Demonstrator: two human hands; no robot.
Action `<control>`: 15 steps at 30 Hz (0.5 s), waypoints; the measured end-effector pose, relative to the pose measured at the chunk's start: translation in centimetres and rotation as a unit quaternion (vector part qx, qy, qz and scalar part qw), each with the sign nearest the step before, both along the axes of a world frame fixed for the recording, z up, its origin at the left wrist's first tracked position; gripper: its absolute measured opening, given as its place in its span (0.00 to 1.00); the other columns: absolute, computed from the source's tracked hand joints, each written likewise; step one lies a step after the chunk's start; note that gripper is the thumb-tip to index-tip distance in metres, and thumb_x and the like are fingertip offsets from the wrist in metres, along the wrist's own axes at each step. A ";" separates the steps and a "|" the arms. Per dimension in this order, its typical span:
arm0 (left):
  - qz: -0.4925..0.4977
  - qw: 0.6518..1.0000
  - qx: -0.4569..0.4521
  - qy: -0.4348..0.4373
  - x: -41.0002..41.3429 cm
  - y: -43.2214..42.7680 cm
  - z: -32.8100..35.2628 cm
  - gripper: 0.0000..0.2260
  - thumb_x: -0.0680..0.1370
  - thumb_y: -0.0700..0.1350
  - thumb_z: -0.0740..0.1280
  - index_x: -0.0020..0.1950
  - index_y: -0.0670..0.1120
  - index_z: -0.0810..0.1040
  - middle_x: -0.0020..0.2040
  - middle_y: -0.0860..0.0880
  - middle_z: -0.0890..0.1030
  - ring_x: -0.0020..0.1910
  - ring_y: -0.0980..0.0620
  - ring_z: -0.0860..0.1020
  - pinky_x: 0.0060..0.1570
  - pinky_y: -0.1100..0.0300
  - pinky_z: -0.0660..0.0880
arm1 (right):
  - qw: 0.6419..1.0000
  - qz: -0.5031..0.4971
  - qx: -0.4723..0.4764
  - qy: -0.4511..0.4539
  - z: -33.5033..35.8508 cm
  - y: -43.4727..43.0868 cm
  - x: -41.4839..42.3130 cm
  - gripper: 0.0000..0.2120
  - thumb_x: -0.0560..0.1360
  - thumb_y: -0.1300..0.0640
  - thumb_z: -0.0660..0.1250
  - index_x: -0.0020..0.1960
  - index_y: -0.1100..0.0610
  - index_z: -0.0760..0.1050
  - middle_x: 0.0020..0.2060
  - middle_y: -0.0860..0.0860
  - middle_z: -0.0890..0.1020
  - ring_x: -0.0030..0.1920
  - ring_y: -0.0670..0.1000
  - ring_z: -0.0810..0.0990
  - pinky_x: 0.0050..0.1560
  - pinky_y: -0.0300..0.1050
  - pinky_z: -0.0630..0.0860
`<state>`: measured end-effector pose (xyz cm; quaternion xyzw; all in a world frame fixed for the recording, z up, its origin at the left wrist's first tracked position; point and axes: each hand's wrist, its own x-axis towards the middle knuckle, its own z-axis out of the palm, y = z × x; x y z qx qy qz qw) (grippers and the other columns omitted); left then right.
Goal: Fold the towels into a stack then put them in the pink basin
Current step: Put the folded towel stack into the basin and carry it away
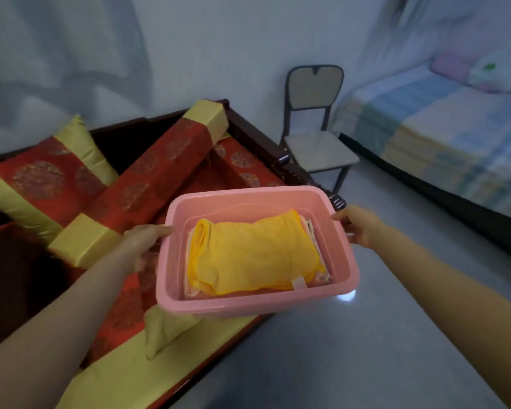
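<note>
**All towels (257, 258) appear folded and stowed**

The stack lies inside the pink basin (248, 309), a yellow towel (242, 246) on top and paler ones beneath. The left hand (143, 243) grasps the rim at nine o'clock, the right hand (358, 226) at three o'clock, holding the basin off the sofa (121, 329) at its seven o'clock. Folding and loading look finished; at most, setting it down remains.

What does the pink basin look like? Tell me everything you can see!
The pink basin is a rectangular tub of smooth, plastic-looking material with rounded corners and a wide rim. It is held roughly level, open side up, over the edge of the red-and-yellow sofa. The left hand grips its left rim, the right hand its right rim. Inside lies a stack of folded towels, a yellow towel on top.
</note>
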<state>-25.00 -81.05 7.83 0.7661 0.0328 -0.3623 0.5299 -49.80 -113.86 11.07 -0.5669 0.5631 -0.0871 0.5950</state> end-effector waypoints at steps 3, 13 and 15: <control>-0.082 0.996 -0.002 0.020 -0.5 -7.1 0.7 0.09 0.75 0.40 0.68 0.53 0.37 0.77 0.47 0.41 0.78 0.39 0.47 0.78 0.36 0.54 0.80 | 1.000 -0.008 -0.003 0.008 0.1 -5.8 -3.1 0.06 0.73 0.67 0.63 0.40 0.59 0.71 0.35 0.54 0.73 0.35 0.51 0.71 0.39 0.46 0.72; -0.194 0.980 0.014 0.047 0.3 -30.3 0.8 0.11 0.76 0.39 0.67 0.56 0.36 0.77 0.45 0.40 0.81 0.37 0.46 0.81 0.32 0.54 0.82 | 0.996 -0.066 -0.037 0.048 -0.4 -25.7 -6.2 0.03 0.72 0.67 0.64 0.45 0.62 0.73 0.38 0.57 0.74 0.38 0.54 0.73 0.43 0.50 0.73; -0.205 0.978 0.016 0.042 0.5 -35.3 1.2 0.12 0.76 0.39 0.67 0.57 0.37 0.76 0.48 0.39 0.81 0.41 0.44 0.81 0.39 0.51 0.81 | 0.994 -0.087 -0.043 0.052 -0.1 -30.2 -6.3 0.04 0.71 0.67 0.65 0.45 0.62 0.74 0.38 0.57 0.74 0.37 0.54 0.73 0.41 0.50 0.73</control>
